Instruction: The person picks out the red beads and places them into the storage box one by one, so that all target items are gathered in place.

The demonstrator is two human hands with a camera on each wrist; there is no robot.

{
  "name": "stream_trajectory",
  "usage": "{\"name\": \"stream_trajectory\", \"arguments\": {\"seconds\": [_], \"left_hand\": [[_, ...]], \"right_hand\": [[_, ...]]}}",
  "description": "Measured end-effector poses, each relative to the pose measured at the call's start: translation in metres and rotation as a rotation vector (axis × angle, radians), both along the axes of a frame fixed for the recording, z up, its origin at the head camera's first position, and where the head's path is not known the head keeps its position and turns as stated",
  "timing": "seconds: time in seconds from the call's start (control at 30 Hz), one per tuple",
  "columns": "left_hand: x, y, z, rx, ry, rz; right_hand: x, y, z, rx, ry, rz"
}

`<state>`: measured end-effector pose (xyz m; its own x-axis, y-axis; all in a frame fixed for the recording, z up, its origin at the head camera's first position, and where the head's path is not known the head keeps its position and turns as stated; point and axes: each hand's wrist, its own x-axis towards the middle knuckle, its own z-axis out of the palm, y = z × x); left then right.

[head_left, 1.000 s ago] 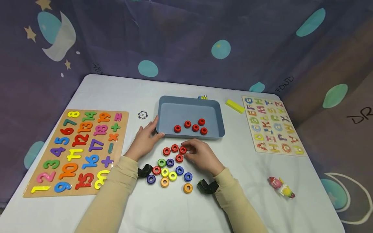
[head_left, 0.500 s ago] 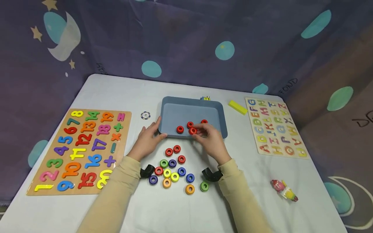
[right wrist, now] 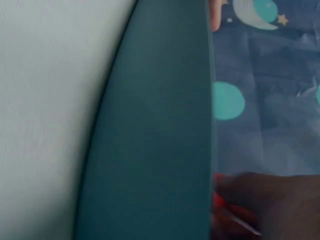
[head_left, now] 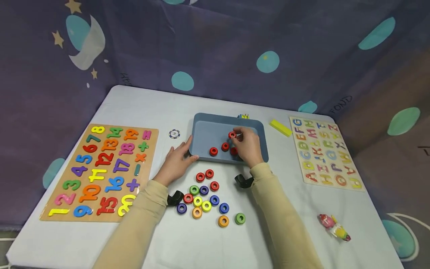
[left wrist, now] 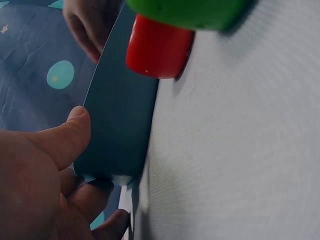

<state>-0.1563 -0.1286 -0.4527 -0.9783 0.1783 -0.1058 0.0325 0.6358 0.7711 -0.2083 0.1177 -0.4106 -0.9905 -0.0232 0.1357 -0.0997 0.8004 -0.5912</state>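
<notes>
A shallow blue-grey tray (head_left: pixel 209 130) lies on the table, with several red rings (head_left: pixel 213 151) inside. At its near left corner my left hand (head_left: pixel 175 164) grips it; the left wrist view has the thumb (left wrist: pixel 75 131) at the rim and the other fingers around the corner. My right hand (head_left: pixel 248 147) reaches over the front wall and pinches a red ring (head_left: pixel 232 135) above the tray floor, partly covering another red ring below. In the right wrist view, the tray's wall (right wrist: pixel 150 125) hides most of that ring.
Several loose rings lie before the tray, among them a yellow ring (head_left: pixel 206 206) and a green ring (head_left: pixel 240 218). A number board (head_left: pixel 152 149) is at left, a letter board (head_left: pixel 306 178) at right. A poker chip (head_left: pixel 174 133), yellow block (head_left: pixel 280 127) and small figurine (head_left: pixel 334 227) lie around.
My right hand has picked up a red ring from the table before the tray and carried it over the front wall, further back inside. The left hand stays at the corner.
</notes>
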Motion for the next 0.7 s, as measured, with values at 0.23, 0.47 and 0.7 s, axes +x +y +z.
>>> {"name": "stream_trajectory", "arguments": {"seconds": [0.23, 0.47, 0.7], "left_hand": [[-0.001, -0.001, -0.002, 0.001, 0.0, 0.007], [-0.001, -0.001, -0.002, -0.01, -0.007, 0.005], [-0.001, -0.001, -0.002, -0.011, -0.003, 0.006]], "right_hand": [[0.002, 0.007, -0.006, 0.054, -0.023, -0.013], [0.011, 0.015, -0.004, 0.019, -0.005, -0.031], [0.041, 0.016, -0.002, -0.029, 0.079, 0.036]]}}
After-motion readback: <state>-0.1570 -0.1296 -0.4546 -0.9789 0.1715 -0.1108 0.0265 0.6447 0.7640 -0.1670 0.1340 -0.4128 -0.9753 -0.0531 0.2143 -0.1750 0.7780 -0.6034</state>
